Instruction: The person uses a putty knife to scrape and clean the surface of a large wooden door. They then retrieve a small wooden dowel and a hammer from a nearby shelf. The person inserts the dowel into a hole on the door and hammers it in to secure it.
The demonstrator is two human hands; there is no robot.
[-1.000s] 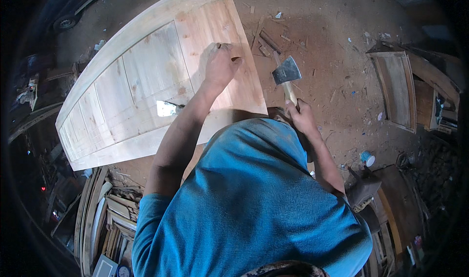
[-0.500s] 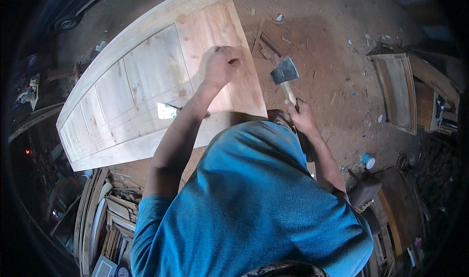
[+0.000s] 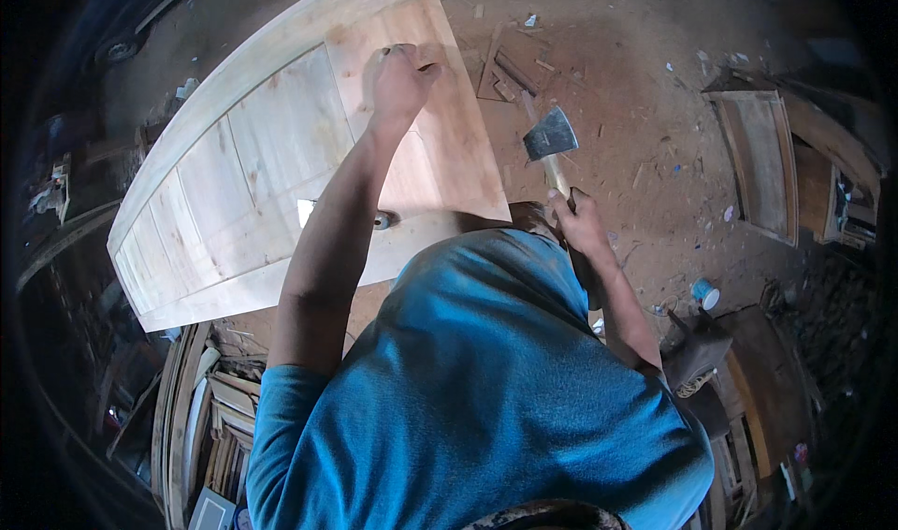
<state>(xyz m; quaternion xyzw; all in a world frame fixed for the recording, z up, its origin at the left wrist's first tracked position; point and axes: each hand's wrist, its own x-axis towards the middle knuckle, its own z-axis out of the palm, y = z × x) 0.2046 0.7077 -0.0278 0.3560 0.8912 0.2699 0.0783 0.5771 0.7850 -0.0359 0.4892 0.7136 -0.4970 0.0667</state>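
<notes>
My right hand (image 3: 582, 223) grips the pale wooden handle of a hatchet (image 3: 552, 135) to the right of the panel, its broad dark metal head pointing up and away from me. My left hand (image 3: 402, 86) is closed over the far right part of a large pale wooden panel (image 3: 285, 114) with a curved frame and jointed boards. Whatever its fingers hold, if anything, is hidden. Beside my left forearm a small round metal end (image 3: 382, 219) of some object lies on the panel. A bright white patch (image 3: 306, 212) shows on the forearm's other side, partly covered.
Wood scraps (image 3: 514, 73) and litter lie on the brown dirt floor (image 3: 636, 128). A wooden frame (image 3: 756, 170) stands at the right, with a blue and white can (image 3: 705, 294) nearer me. Stacked wood offcuts (image 3: 229, 408) fill the lower left.
My left hand has moved farther away over the panel, uncovering the round metal end beside the forearm. The hatchet has shifted only slightly in my right hand.
</notes>
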